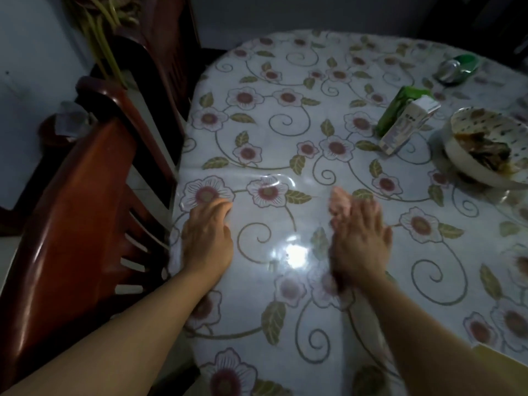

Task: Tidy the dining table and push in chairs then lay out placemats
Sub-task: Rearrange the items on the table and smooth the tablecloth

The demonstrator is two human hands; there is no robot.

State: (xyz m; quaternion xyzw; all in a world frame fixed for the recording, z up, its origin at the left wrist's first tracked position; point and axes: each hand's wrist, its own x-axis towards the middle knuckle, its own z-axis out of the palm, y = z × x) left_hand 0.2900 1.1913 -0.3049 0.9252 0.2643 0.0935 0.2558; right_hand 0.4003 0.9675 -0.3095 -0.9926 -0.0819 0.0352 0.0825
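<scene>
The dining table [285, 115] has a white floral cloth under a shiny clear cover. My left hand [207, 235] rests flat on the cover near the table's left edge, fingers spread and holding nothing. My right hand [360, 235] lies palm down on the cover near the middle, blurred by motion, fingers stretched forward. A small pinkish thing [338, 200] shows just past its fingertips; the blur hides what it is. A dark red wooden chair [85, 212] stands close against the table's left side. No placemat is in view.
A used bowl with food scraps [468, 155] sits at the right edge. A green and white carton [405, 124] lies beside it, a green and silver item [457, 68] farther back. A second chair [163, 52], a plant [100, 32] and a yellow corner [497, 355] are visible.
</scene>
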